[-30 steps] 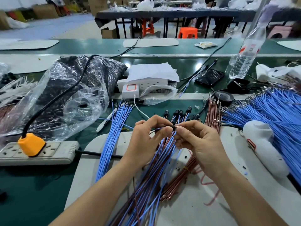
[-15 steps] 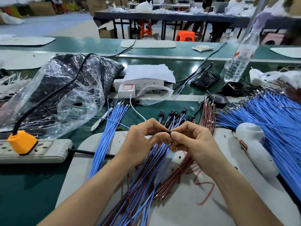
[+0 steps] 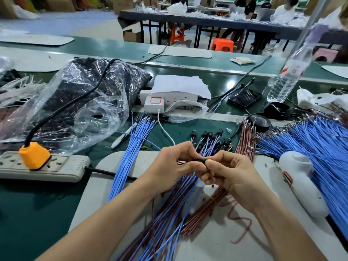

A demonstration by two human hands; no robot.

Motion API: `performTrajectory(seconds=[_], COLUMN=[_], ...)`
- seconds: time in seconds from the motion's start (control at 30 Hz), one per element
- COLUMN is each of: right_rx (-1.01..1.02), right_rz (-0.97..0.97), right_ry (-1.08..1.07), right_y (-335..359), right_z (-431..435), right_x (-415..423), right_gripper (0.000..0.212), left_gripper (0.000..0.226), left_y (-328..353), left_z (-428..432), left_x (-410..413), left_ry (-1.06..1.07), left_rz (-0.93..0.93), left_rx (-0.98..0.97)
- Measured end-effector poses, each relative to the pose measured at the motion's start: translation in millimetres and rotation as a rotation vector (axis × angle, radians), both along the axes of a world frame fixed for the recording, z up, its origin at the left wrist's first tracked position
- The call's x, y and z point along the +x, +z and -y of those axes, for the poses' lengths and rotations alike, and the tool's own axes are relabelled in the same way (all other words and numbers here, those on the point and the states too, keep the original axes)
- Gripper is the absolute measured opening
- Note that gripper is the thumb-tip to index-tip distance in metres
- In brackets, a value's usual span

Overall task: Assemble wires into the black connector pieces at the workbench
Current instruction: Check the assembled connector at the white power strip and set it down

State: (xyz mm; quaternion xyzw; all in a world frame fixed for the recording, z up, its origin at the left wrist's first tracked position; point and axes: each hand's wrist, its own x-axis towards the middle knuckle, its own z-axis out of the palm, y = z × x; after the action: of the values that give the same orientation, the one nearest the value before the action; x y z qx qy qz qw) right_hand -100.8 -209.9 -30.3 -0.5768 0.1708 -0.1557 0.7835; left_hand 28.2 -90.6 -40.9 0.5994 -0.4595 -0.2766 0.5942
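My left hand (image 3: 175,162) and my right hand (image 3: 226,174) meet at the middle of the bench, both pinching one small black connector piece (image 3: 202,161) that is mostly hidden by my fingertips. A thin wire runs from it under my left fingers. Beneath my hands lies a pile of finished blue and brown wires (image 3: 169,213), their black connectors (image 3: 212,137) fanned out just beyond my fingers. A loose bundle of blue wires (image 3: 128,162) lies to the left and a brown bundle (image 3: 246,136) to the right.
A huge spread of blue wires (image 3: 310,147) fills the right side beside a white tool (image 3: 301,181). A power strip with an orange plug (image 3: 33,155) sits at left, a plastic bag (image 3: 75,110) behind it. A water bottle (image 3: 288,76), phone (image 3: 244,97) and black tape roll (image 3: 260,121) stand further back.
My hands have stayed together on the connector, fingers shifting slightly. The view has tilted down and left, so the bench items sit lower in the picture.
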Motion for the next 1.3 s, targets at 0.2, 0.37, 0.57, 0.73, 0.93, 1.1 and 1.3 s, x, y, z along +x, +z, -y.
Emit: performTrajectory(seconds=[0.2, 0.37, 0.57, 0.73, 0.93, 1.1, 1.3], right_rx=[0.110, 0.299, 0.360, 0.274, 0.207, 0.393, 0.557], right_rz=[-0.023, -0.003, 0.089, 0.105, 0.178, 0.258, 0.415], right_ry=[-0.003, 0.076, 0.198, 0.231, 0.182, -0.080, -0.575], right_y=[0.6, -1.1, -9.6, -8.1, -3.3, 5.3, 5.7], right_z=[-0.5, 7.1, 1.4, -0.2, -4.0, 7.4, 63.6], right_x=[3.0, 1.2, 5.3, 6.5, 5.6, 8.1, -18.4], right_gripper=[0.007, 0.018, 0.057, 0.064, 0.060, 0.038, 0.027], left_gripper=[0.019, 0.011, 0.010, 0.015, 0.012, 0.035, 0.019], left_y=[-2.2, 3.1, 8.9, 5.7, 4.2, 3.5, 26.8], left_z=[2.2, 0.8, -0.8, 0.2, 1.0, -0.3, -9.5], left_x=[-1.0, -3.1, -5.2, -4.6, -4.6, -2.5, -4.4], left_ry=[0.046, 0.061, 0.052, 0.031, 0.029, 0.162, 0.155], left_rz=[0.016, 0.203, 0.187, 0.208, 0.149, 0.252, 0.430], left_rx=[-0.017, -0.059, -0.146, -0.139, -0.178, -0.103, 0.198])
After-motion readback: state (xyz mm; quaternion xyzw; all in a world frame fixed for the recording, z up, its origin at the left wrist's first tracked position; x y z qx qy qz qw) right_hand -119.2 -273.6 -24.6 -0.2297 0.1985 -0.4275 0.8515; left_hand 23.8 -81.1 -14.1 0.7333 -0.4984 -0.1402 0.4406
